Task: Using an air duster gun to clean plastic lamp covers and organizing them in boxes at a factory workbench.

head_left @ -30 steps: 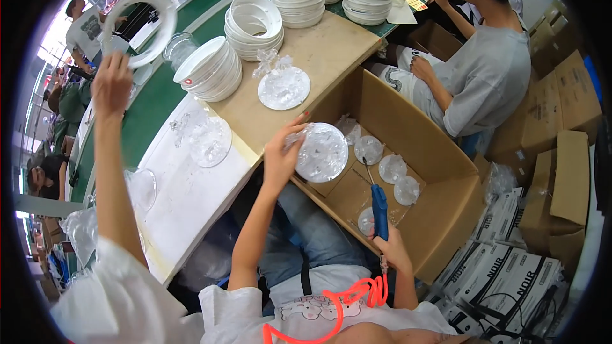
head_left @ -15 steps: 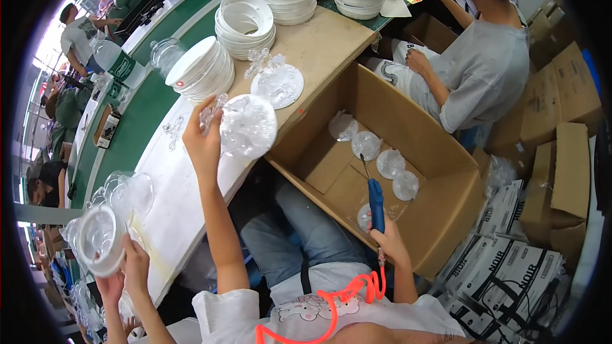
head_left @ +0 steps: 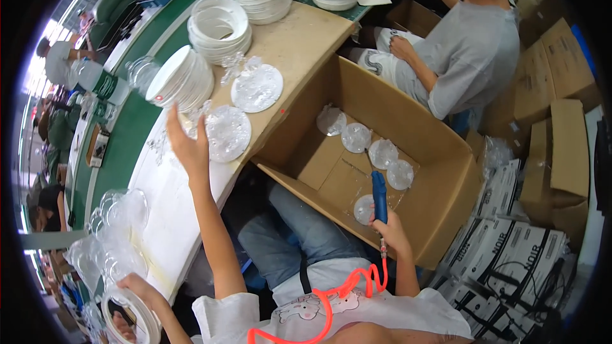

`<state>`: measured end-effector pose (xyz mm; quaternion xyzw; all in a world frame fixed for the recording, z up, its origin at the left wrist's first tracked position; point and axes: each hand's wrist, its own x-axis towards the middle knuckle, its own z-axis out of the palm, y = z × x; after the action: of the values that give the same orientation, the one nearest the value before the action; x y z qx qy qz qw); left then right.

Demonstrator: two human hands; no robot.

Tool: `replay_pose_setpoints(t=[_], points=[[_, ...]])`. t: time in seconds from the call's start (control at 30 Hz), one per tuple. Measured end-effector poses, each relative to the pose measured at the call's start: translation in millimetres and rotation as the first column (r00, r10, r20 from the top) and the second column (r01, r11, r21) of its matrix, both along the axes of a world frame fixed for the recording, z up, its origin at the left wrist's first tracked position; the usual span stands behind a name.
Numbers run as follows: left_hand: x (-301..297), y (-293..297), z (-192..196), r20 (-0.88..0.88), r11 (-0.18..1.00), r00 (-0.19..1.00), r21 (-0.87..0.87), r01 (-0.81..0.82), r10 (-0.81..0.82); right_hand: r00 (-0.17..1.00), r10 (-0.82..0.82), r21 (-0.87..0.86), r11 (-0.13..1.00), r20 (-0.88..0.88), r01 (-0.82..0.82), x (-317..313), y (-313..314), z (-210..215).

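Note:
My left hand (head_left: pixel 189 143) is raised over the table's edge, its fingers and thumb apart and holding nothing. Right beside it a round clear plastic piece (head_left: pixel 228 135) with clear sprigs at its side lies on the white surface. A second such piece (head_left: pixel 257 89) rests just beyond, on the brown board. My right hand (head_left: pixel 392 232) is wrapped round a blue air blow gun (head_left: pixel 380 200), which points away from me over the cardboard box (head_left: pixel 440 207). An orange-red coiled hose (head_left: pixel 347 290) runs from the gun across my lap. Several clear round pieces (head_left: pixel 383 154) lie inside the box.
Stacks of white rings (head_left: pixel 220 30) stand along the far side of the table. A co-worker's hand (head_left: pixel 143 290) at lower left holds a white ring (head_left: pixel 131 318) beside clear plastic parts (head_left: pixel 118 229). Another person (head_left: pixel 472 51) sits beyond the box. Cartons (head_left: pixel 567 153) stand at right.
My left hand has let go of the clear plastic piece, which now lies on the table. The blow gun's tip has swung slightly right. The co-worker's white ring has moved nearer.

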<state>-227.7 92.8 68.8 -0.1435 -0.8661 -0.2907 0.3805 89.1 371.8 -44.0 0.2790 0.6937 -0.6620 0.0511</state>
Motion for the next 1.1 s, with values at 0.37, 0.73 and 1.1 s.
replay_pose_setpoints(t=[0.37, 0.73, 1.1], points=[[141, 258, -160, 0.94, 0.022, 0.184, -0.186, 0.982, -0.288, 0.964, -0.264, -0.027, 0.964, 0.031, 0.265, 48, 26, -30], [221, 300, -345, 0.969, -0.317, 0.005, -0.085, 0.945, -0.246, 0.92, -0.389, -0.094, 0.916, 0.04, 0.391, 62, 48, -5], [26, 261, -270, 0.71, 0.625, 0.127, 0.503, 0.597, -0.693, 0.99, 0.118, 0.02, 0.993, 0.084, -0.12, 28, 64, 15]])
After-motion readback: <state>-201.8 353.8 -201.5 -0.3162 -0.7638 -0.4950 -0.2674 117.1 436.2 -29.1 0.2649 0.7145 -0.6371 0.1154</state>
